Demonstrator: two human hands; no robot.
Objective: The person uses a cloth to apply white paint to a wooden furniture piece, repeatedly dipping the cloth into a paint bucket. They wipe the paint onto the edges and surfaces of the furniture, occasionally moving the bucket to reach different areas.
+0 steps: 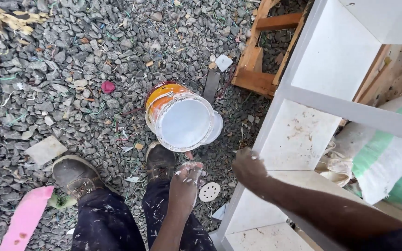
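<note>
The paint-flecked left hand (185, 179) was held empty, fingers loosely extended, just above the open orange bucket of white paint (181, 117) on the gravel (70, 69). The right hand (249, 168) was pressed against the white-painted wooden shelf frame (303, 100); its finger state could not be told. A steady brace would be advisable.

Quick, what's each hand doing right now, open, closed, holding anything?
Left hand: paint-smeared, fingers loosely extended, holding nothing, beside the paint bucket.
Right hand: resting on the white shelf frame's edge; grip unclear.
</note>
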